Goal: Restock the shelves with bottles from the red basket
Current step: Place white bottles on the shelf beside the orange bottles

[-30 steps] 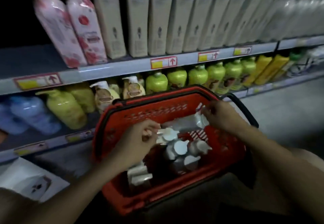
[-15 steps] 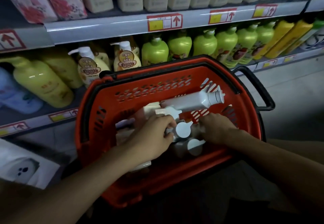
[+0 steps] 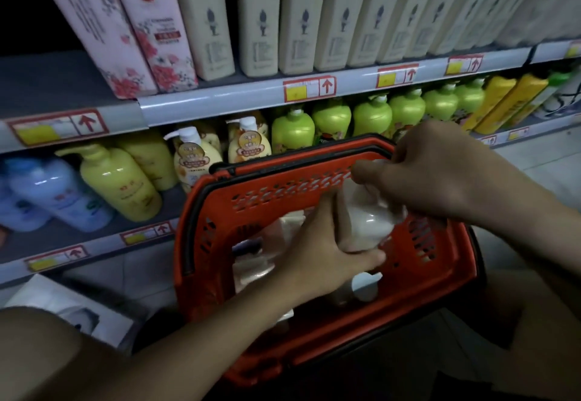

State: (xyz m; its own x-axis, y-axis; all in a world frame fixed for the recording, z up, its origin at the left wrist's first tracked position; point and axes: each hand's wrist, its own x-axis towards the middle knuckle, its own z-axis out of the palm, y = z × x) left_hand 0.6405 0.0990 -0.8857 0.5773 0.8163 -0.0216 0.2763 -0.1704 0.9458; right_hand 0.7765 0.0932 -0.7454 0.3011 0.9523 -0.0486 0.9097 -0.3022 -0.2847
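**Both hands on one white bottle above the basket**

The left hand (image 3: 317, 253) curls under and around the lower body of a white bottle (image 3: 366, 221), thumb across its base. The right hand (image 3: 440, 171) closes over the top end from two o'clock, hiding the cap. The bottle hangs over the middle of the red basket (image 3: 314, 331), just below the far rim; more white bottles (image 3: 364, 286) lie beneath it.

It looks like smooth, stiff plastic, glossy and probably slippery. If full it should be fairly heavy, so a grip round the body seems safer than one by the cap.

No writing on it can be read. The shelf tags (image 3: 309, 89) at twelve o'clock show red arrows; the bottle labels (image 3: 250, 146) on the shelf are blurred.
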